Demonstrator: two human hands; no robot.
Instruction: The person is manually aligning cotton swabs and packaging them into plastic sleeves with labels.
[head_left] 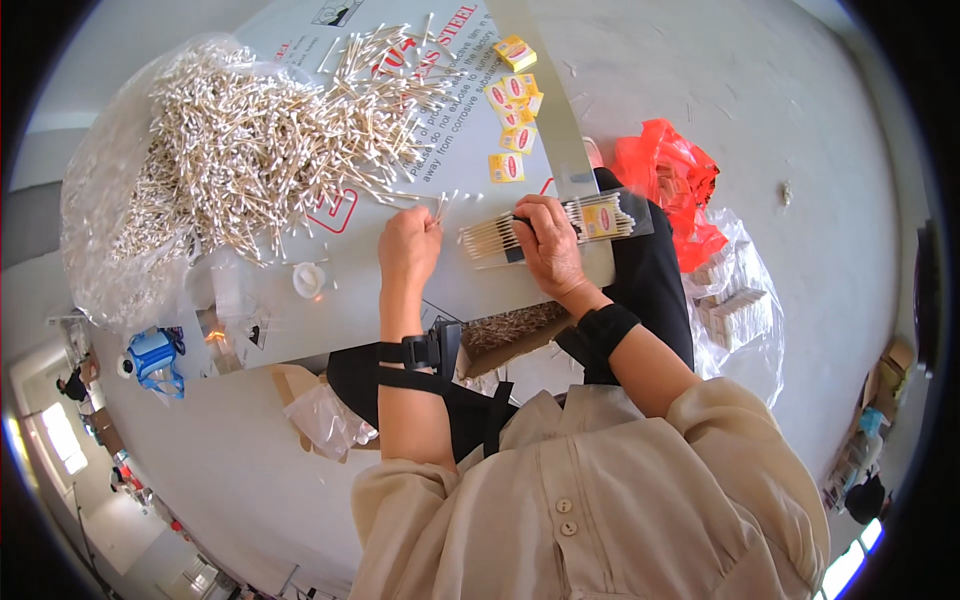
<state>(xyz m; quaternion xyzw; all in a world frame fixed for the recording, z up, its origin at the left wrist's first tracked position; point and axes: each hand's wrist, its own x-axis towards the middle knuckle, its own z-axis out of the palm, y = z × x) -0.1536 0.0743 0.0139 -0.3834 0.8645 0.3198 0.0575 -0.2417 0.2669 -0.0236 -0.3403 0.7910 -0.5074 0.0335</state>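
My left hand [409, 243] is closed in a pinch on a few cotton swabs [443, 207], whose white tips stick out past the fingers. It is above the table, at the near right side of a big heap of loose cotton swabs [270, 140]. To its right, my right hand [549, 243] grips a flat bundle of cotton swabs [486, 238] that lies near the table's edge. The bundle's right end sits in a clear plastic sleeve [632, 214] with a yellow card [603, 217]. Something black shows under the right fingers; its kind is hidden.
Yellow cards [516, 100] lie along the table's right side. A clear bag [90, 230] surrounds the heap's left part; a small white round lid [308, 280] is nearer. Right of the table are a red plastic bag [668, 170] and a clear bag of packs [738, 310]. A box of swabs [510, 330] is below the edge.
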